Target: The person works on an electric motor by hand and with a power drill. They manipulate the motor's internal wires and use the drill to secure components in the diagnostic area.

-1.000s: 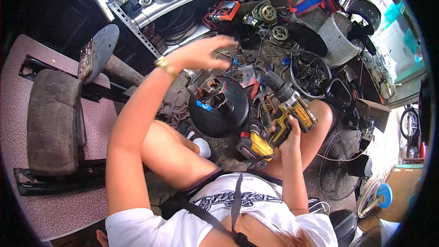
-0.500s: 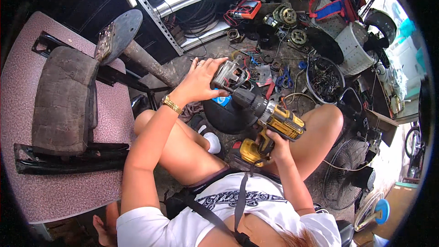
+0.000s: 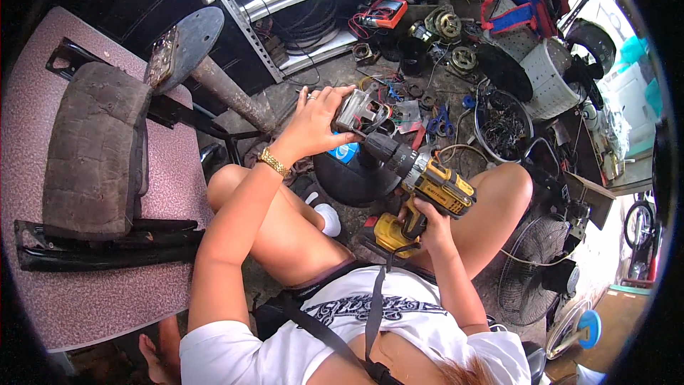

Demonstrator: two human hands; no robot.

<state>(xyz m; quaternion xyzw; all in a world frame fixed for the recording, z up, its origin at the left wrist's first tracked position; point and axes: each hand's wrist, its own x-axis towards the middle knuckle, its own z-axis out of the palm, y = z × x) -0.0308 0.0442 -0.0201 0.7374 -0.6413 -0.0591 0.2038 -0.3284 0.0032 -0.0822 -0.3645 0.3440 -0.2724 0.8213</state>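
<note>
My left hand (image 3: 318,118) is wrapped round a small electric motor (image 3: 360,110) with a silvery metal body, fingers over its far side and thumb on the near side. My right hand (image 3: 429,222) grips the handle of a yellow and black cordless drill (image 3: 439,187). The drill points up and to the left, its chuck close against the near side of the motor. Whether the tip touches a screw there is hidden. Below the motor, a round black base (image 3: 354,177) with a blue sticker stands on the floor between my legs.
A pink speckled table (image 3: 167,271) at left bears a worn cushion (image 3: 92,150) on black metal rails. Blue scissors (image 3: 442,122), wires and loose motors (image 3: 463,60) lie ahead. At right are a bowl of small metal parts (image 3: 504,125) and a fan (image 3: 531,271).
The drill's body has tilted slightly, and its battery end has shifted a little to the left. Both hands keep their holds, and the motor stays in nearly the same place.
</note>
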